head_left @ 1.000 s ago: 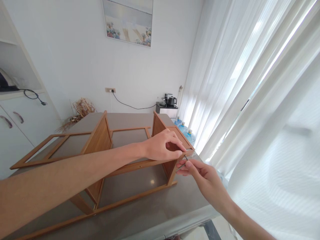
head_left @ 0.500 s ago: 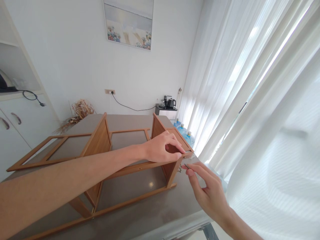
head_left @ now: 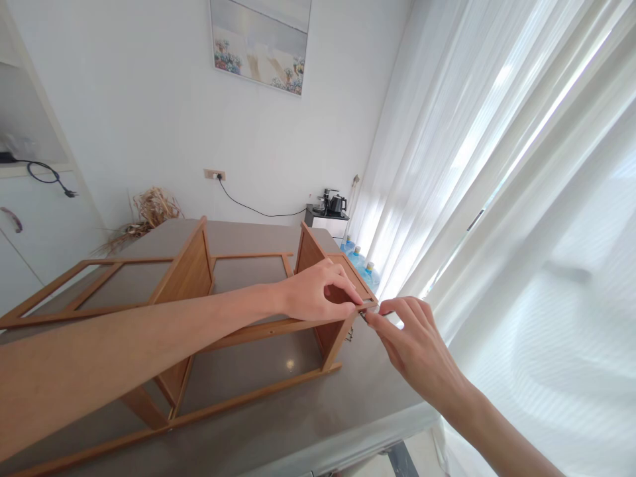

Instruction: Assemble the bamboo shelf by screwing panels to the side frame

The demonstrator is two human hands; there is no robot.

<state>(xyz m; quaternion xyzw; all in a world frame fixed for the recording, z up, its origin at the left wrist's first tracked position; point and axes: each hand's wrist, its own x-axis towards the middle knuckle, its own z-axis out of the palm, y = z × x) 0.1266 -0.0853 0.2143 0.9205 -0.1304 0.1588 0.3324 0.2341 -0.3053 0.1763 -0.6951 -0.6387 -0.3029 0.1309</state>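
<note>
A wooden shelf unit [head_left: 278, 329] lies on its side on the grey table, with several boards standing crosswise between its frames. My left hand [head_left: 318, 291] reaches across it and pinches the upper rail near the right-hand corner, thumb and fingers closed on the wood. At that same corner, my right hand [head_left: 415, 334] is closed on a thin dark metal tool, apparently a hex key [head_left: 363, 317], its tip at the rail's end just below my left fingertips. My fingers cover most of the tool. Small metal pieces [head_left: 349, 334] lie on the table behind the end board.
The grey table [head_left: 318, 411] runs under the shelf unit. White curtains [head_left: 497, 199] hang close on the right. Water bottles [head_left: 368, 273] and a small stand with a kettle [head_left: 338, 204] are beyond the far end. Dried plants [head_left: 154, 209] stand at the back left.
My right hand has moved up and inward, bringing the metal tool from beside the corner to the rail's end. The left hand keeps its hold. The view has shifted slightly.
</note>
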